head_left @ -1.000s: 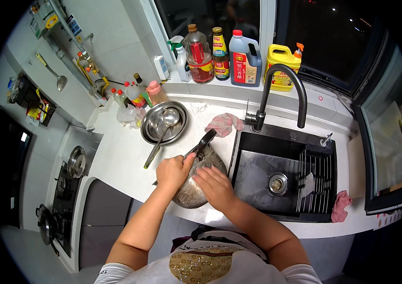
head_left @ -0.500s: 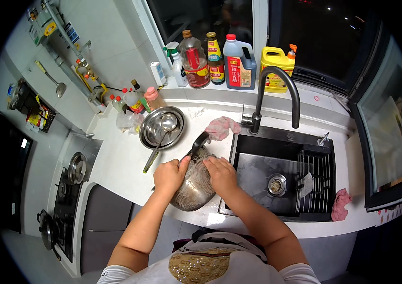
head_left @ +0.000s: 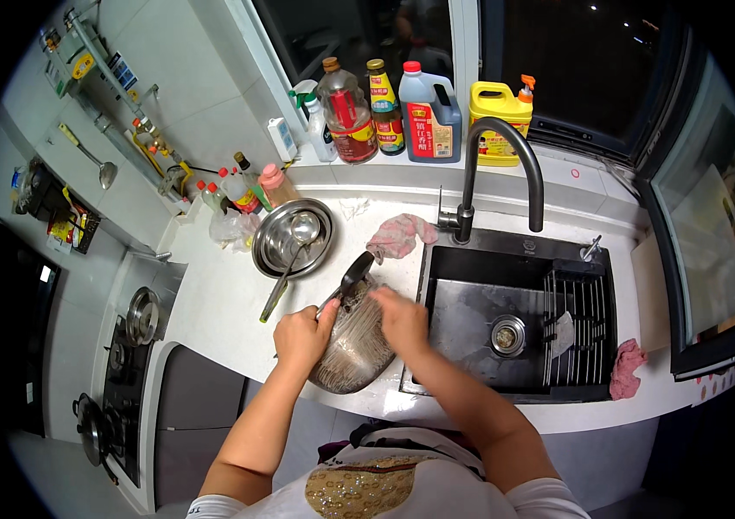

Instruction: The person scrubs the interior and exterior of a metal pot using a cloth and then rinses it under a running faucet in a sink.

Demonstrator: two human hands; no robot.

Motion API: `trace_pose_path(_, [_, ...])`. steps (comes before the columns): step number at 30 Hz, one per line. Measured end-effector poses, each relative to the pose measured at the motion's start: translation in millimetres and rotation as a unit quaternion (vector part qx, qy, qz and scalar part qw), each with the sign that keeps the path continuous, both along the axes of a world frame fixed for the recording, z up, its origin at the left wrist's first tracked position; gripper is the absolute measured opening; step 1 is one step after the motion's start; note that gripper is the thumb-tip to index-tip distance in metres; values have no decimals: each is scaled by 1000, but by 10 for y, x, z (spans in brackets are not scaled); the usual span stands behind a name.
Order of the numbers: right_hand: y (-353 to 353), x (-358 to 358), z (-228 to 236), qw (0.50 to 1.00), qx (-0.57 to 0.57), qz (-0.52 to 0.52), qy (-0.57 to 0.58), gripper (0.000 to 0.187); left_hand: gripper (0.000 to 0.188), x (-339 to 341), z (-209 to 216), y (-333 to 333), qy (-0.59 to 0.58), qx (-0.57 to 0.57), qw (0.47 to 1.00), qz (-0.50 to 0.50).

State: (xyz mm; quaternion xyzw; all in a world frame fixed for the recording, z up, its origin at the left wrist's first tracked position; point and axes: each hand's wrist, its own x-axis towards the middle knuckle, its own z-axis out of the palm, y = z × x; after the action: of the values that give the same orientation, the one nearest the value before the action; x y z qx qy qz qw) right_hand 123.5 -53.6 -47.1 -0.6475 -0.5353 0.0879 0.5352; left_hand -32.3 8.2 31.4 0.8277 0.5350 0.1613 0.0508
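A rounded, shiny grey-brown piece (head_left: pixel 352 356) with streaks over its surface lies at the counter's front edge, left of the sink. I cannot tell its kind. A black handle (head_left: pixel 357 270) sticks out at its far end, toward the pink cloth. My left hand (head_left: pixel 300 336) is closed around the near part of this handle, at the piece's left side. On the piece's right side is my right hand (head_left: pixel 400 318), fingers curled and a little blurred. Whatever lies in or under those fingers is hidden.
A steel bowl (head_left: pixel 269 242) with a ladle (head_left: pixel 284 278) stands to the left. Beyond lies a pink cloth (head_left: pixel 395 236). The black sink (head_left: pixel 471 324) with a tall faucet (head_left: pixel 535 190) and a rack is at the right. Several bottles line the sill; the stove (head_left: pixel 116 381) is far left.
My right hand has gone from lying flatter on the streaked piece to curled fingers, shifting slightly left. My left hand keeps its hold, moved slightly left and down with the view.
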Motion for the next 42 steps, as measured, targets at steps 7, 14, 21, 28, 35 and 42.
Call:
trace_pose_path(7, [-239, -295, -53, 985, 136, 7, -108, 22, 58, -38, -40, 37, -18, 15, 1000, -6])
trace_pose_path(14, [-371, -257, -61, 989, 113, 3, -96, 23, 59, -88, -62, 58, -26, -1, 999, 21])
trace_pose_path(21, [-264, 34, -347, 985, 5, -62, 163, 26, 60, -22, -34, 81, -26, 3, 999, 18])
trace_pose_path(28, [-501, -247, -96, 977, 155, 24, -146, 28, 58, 56, -39, 16, -4, 15, 1000, -6])
trace_pose_path(35, [-219, 135, -232, 984, -6, -4, 176, 17, 58, 57, -20, 2, 5, 20, 1000, 1])
trace_pose_path(42, [-180, 198, -169, 981, -56, -30, 183, 15, 60, 37, -51, 58, -13, 19, 1000, 1])
